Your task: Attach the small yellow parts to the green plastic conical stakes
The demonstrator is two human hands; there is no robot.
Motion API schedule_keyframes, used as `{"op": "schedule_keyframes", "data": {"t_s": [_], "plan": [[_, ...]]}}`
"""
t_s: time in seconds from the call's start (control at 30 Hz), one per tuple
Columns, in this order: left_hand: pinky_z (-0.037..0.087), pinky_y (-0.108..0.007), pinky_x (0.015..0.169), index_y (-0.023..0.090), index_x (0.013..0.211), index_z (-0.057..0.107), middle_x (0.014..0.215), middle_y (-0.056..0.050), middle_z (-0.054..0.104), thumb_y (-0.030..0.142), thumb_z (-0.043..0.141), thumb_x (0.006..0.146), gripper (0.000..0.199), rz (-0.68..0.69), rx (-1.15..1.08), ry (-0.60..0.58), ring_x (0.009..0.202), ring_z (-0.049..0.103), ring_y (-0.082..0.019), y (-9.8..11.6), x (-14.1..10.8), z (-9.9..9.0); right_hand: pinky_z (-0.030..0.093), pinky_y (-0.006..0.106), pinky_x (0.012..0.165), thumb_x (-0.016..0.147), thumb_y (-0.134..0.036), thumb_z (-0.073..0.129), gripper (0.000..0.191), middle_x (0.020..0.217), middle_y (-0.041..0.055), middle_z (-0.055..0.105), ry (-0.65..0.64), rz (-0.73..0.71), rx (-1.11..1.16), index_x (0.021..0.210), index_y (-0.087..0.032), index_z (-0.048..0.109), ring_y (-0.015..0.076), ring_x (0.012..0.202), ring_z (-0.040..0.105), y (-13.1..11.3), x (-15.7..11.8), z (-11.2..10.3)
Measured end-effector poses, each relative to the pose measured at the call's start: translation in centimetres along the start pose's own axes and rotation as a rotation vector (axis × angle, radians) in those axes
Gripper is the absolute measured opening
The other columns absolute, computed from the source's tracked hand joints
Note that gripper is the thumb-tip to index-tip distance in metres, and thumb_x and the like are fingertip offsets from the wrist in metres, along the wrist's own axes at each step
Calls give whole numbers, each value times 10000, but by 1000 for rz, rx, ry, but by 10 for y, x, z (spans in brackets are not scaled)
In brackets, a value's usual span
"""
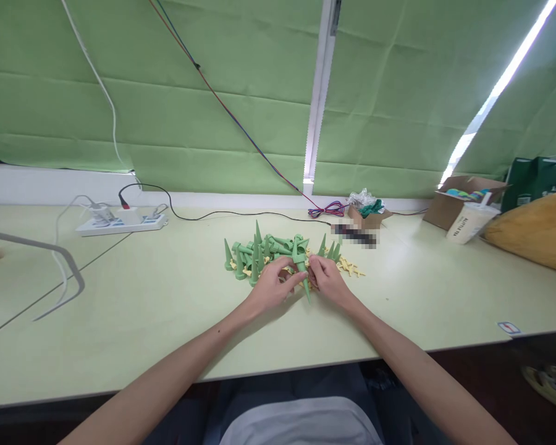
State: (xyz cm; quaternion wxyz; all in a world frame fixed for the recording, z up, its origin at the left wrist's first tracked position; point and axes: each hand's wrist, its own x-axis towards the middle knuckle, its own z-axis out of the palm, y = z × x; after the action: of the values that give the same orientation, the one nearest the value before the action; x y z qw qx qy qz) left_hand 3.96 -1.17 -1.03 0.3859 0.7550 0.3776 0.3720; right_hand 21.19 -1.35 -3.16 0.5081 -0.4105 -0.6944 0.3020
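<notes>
A green plastic plant watering spike (299,259) is pinched in my left hand (274,281), its point tilted down toward me. My right hand (327,277) is closed right beside the spike; what its fingertips hold is too small to make out. Behind my hands lies a pile of green watering spikes (278,245), some lying on their sides. Several more spikes (240,264) stand point up at the left of the pile, and a few others (334,252) stand at its right. Small pale yellow plastic pieces (351,267) are scattered around the pile, partly hidden by my hands.
At the back left lies a white power strip (123,224) with a black cable. A small open carton (369,216) and a coiled cable (328,209) lie behind the pile. On the right are a drink cup (470,221), a cardboard box (445,209) and a yellow bag (535,228).
</notes>
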Motion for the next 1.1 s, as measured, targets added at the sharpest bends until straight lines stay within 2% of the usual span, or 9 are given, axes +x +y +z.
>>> {"op": "schedule_keyframes", "data": {"t_s": [0.13,0.27,0.53,0.77,0.97,1.1], "plan": [[483,-236,507,176,757,469,853,0,497,461,576,857,321,92,101,72,591,537,-91,-6,1,1,312,256,471,992,-511,332,493,469,-35,405,11,-1,-4,601,-216,386,121,451,384,1,0,1],[475,-235,523,175,790,508,842,-9,478,429,583,858,274,149,169,105,652,530,-116,-9,1,1,325,258,476,992,-520,321,531,441,-26,422,3,9,-22,563,-213,386,121,443,398,1,1,0],[466,-238,558,181,955,631,961,-50,544,317,548,886,174,232,226,83,652,533,-111,-1,-2,-1,348,259,487,983,-538,331,596,407,-13,438,-2,27,-72,488,-209,364,114,425,408,-3,1,0],[449,-242,586,174,901,627,912,-44,564,298,543,886,150,228,253,105,641,528,-115,2,-2,1,359,262,496,985,-515,347,584,419,-11,444,22,10,-56,490,-209,388,118,433,431,-3,1,1],[429,-233,560,180,939,575,919,-39,610,357,538,889,188,149,214,137,625,536,-114,3,-1,2,356,258,496,982,-511,368,511,472,-26,440,67,-16,-8,575,-206,410,115,453,420,-7,2,1],[407,-236,513,183,796,533,644,3,581,446,419,942,322,36,97,108,519,513,-120,2,-1,1,349,252,486,974,-519,384,474,510,-31,437,91,-24,18,618,-208,413,113,465,411,-6,1,0]]}}
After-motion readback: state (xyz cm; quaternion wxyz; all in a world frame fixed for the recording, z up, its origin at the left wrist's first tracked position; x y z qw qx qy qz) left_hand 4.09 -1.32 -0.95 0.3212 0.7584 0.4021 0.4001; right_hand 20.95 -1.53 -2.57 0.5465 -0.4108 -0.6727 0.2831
